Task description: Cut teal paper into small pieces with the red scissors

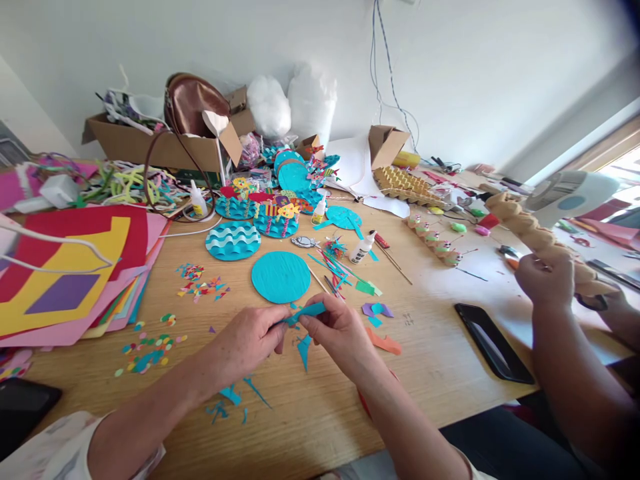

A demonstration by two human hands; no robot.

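A pale, plain wall (pixel 200 40) backs a wood-grained tabletop (pixel 300 420) crowded with craft materials, and thin cables (pixel 375 60) hang down the wall. Against it stand a cardboard box (pixel 155 153) with a shiny brown bag (pixel 193 100) on top and two bulging white bundles (pixel 270 107). A light-coloured window frame (pixel 620 143) edges the right side.

At the near middle, just above the tabletop, the person holds a blue strip (pixel 313 309). The left hand (pixel 257 330) has its grip closed, thumb against fingers, on one end; the right hand (pixel 333 327) pinches the other part, its grip nearly closed too.

Just beyond lies a flat blue disc (pixel 281 277). Blue scraps (pixel 230 395) are strewn nearer the person, with round confetti (pixel 155 353) to the left and, past it, a fanned stack of coloured sheets (pixel 115 247). A white glue bottle (pixel 361 249) stands past the disc, to the right. Farther right, a black phone (pixel 493 343) lies near the table's edge, beside a co-worker's hand (pixel 547 277) holding a bumpy tan carton strip (pixel 545 243); a pale fan (pixel 573 193) is behind it.
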